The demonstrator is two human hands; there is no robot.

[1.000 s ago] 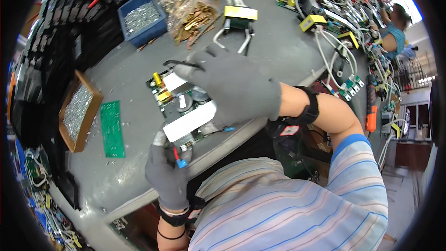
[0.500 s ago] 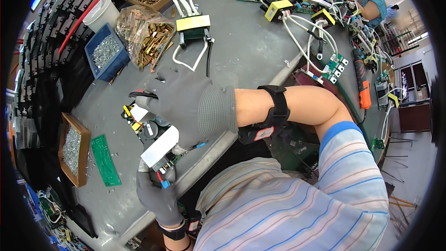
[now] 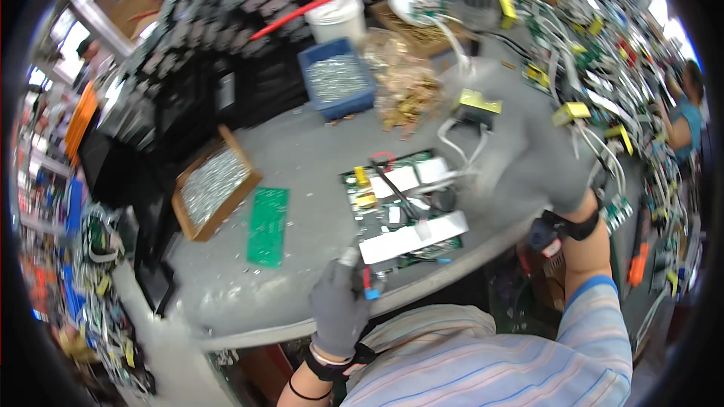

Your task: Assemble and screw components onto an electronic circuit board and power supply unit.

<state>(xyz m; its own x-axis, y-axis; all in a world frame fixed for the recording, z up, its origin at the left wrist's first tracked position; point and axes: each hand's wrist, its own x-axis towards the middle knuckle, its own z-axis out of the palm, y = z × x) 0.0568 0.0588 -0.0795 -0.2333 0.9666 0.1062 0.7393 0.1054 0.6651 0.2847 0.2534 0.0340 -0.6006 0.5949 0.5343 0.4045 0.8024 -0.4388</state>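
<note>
A populated circuit board [image 3: 369, 218] lies on the grey table in front of me. It carries white plates, yellow parts, black cables and a red wire with a blue connector at its near left corner. My left hand [image 3: 338, 309], in a grey glove, has its fingers closed at that corner. My right hand [image 3: 528, 173], also gloved, is smeared by motion to the right of the board. Its fingers cannot be made out, nor whether it holds anything. Just beyond, near the blurred fingers, stands a yellow-topped transformer [image 3: 480, 102] with white leads.
A bare green board [image 3: 268, 227] and a cardboard box of small metal parts [image 3: 253, 179] lie to the left. Farther back are a blue bin [image 3: 362, 98], a bag of brass pieces [image 3: 407, 94] and a white bucket [image 3: 338, 24]. Wired assemblies crowd the right, beside an orange-handled tool [image 3: 639, 256].
My right hand has lifted off the circuit board and swung right. My left hand stays at the board's corner. The whole view has turned, shifting the table's contents rightward.
</note>
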